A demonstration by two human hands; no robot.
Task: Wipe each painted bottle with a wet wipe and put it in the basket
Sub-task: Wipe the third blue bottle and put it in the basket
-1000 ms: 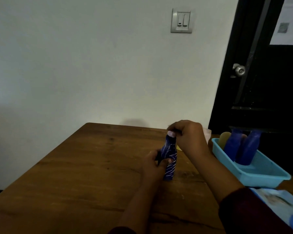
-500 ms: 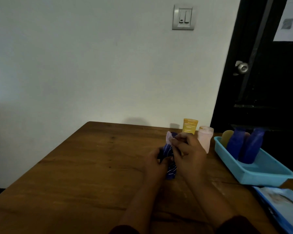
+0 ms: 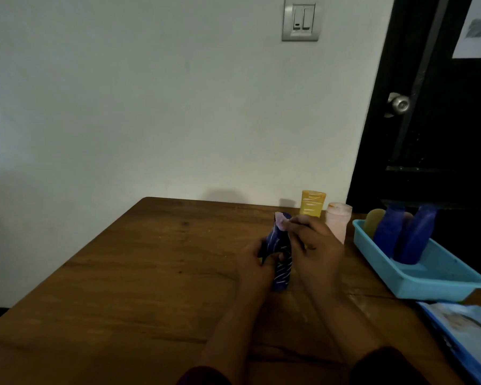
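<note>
1. Head view, position. The striped bottle [image 3: 282, 270] stood upright on the table [image 3: 122, 287], directly in front of you and well apart from the basket [image 3: 428, 284] on your right.
2. Head view, left hand. Your left hand [image 3: 257, 259] was wrapped round the middle of the striped bottle, with the fingers curled on its near side to steady it.
3. Head view, right hand. Your right hand [image 3: 314, 245] pinched the wet wipe [image 3: 280, 221] against the top of the bottle. A pale corner of the wipe showed above your fingers.
4. Head view, surroundings.
   - Two blue bottles [image 3: 386, 234] leaned inside the basket. A yellowish item behind them was too dim to identify.
   - A yellow bottle [image 3: 312, 203] and a pink bottle [image 3: 338, 220] stood on the table behind your hands, near the basket's far corner.
   - A pack of wipes [image 3: 467, 326] lay at the near right edge.
5. Step in hand, as judged. The wipe sat at the top, so the body below probably remained to be cleaned. To do this step well:
   - Draw the wipe downward in overlapping strokes.
   - Turn the bottle with the left hand so that every side meets the wipe.
   - Shift the left grip once, or the band beneath it will be missed.
   - Keep the base on the table.
   - Press lightly, since the painted stripes could smear.
6. Progress, as judged. The yellow and pink bottles appeared to be waiting their turn.
</note>
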